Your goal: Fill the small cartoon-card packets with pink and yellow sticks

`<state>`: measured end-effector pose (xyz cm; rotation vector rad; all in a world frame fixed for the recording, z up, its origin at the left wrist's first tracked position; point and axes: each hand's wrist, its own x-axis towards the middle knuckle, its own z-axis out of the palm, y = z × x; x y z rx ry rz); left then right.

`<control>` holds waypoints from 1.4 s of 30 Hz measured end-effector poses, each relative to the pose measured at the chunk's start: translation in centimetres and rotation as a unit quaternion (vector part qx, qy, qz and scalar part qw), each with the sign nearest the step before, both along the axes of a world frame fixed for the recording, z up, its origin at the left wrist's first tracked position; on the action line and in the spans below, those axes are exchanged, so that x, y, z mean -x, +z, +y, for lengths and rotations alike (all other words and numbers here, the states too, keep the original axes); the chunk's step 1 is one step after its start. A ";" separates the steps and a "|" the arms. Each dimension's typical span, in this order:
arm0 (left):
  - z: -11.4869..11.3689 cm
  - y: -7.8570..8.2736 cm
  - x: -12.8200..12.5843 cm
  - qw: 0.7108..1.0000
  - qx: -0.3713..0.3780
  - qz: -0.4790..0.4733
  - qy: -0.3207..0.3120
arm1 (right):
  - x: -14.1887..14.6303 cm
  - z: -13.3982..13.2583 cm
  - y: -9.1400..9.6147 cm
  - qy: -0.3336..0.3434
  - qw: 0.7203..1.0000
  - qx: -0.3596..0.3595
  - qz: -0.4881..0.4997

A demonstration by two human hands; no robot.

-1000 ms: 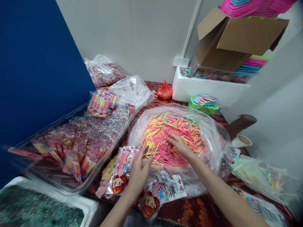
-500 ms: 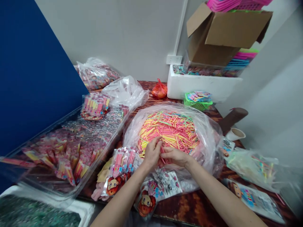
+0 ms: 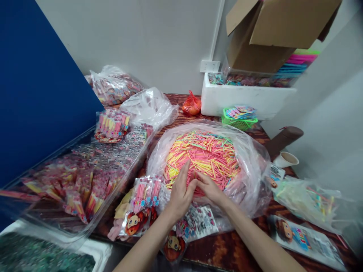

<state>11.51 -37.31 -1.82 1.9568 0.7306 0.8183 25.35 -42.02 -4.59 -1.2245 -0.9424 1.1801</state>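
Around the hands the desk is crowded: at 9 o'clock a clear plastic tray is heaped with filled packets, with a blue panel rising behind it; at 11 o'clock lie two crumpled bags, one of them stuffed with printed packets. At 12 o'clock, against the wall, sit a small orange bag and a white foam box with a cardboard box above it; a green basket of cards stands just in front of the foam box. At 2 o'clock are a brown tube and a paper cup, and at 4 o'clock a flat cartoon packet. Filled cartoon packets lie just beside the left wrist at 8 o'clock, and empty ones lie under both forearms, between the person and the big clear bag. That bag lies open in the middle of the desk with a mound of coloured sticks in it, mostly pink and yellow. The left hand and right hand meet at the mound's 6 o'clock edge, touching each other and the sticks. The left hand's fingers are nearly straight with the thumb turned in; the right hand's fingers are curled down. Whether either has hold of any sticks cannot be told.
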 end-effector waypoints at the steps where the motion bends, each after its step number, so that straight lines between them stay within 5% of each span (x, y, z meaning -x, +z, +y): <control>1: -0.4 0.1 0.7 1.000 0.000 0.007 0.003 | 0.1 -0.4 -0.2 -0.027 0.999 -0.020 -0.027; 8: -4.6 -3.1 6.7 0.988 -0.072 0.133 0.035 | 1.3 -2.4 -3.5 -0.124 0.989 0.009 -0.077; 14: -6.1 -3.5 7.1 0.977 -0.160 0.142 0.016 | 1.4 -1.3 -1.3 -0.224 0.965 -0.060 -0.126; 19: -6.4 -3.3 7.4 0.971 -0.199 0.129 -0.009 | 2.3 -1.7 -2.4 -0.168 0.958 -0.055 -0.225; 23: -7.0 -4.4 8.4 0.968 -0.176 0.176 0.033 | 2.3 -2.0 -4.0 -0.128 0.970 -0.025 -0.206; 30: -7.3 -5.7 8.2 0.967 -0.116 0.211 0.079 | 1.7 -1.5 -3.5 -0.128 0.984 -0.032 -0.119; 42: -5.0 -4.4 7.9 0.990 -0.001 0.108 0.096 | 0.4 -1.4 -4.6 -0.138 0.990 -0.015 -0.026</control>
